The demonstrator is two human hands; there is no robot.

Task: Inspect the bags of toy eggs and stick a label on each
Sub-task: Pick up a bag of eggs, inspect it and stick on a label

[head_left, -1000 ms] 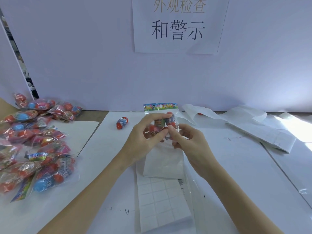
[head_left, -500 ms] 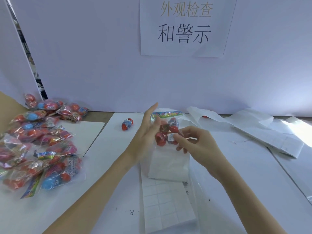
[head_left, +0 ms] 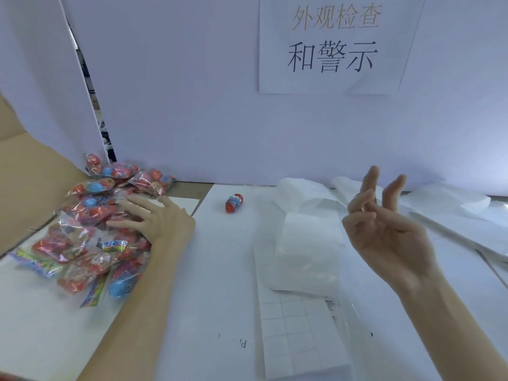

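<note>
White-papered table [head_left: 225,270], white wall [head_left: 192,105], printed sign [head_left: 332,45].

We see bright, even, cool light with soft shadows only. Motion blur smears the left hand [head_left: 156,215] and the pile of toy-egg bags [head_left: 90,229]. Glare whitens the tabletop [head_left: 220,270] at far right; wide-angle bending at edges.
</note>
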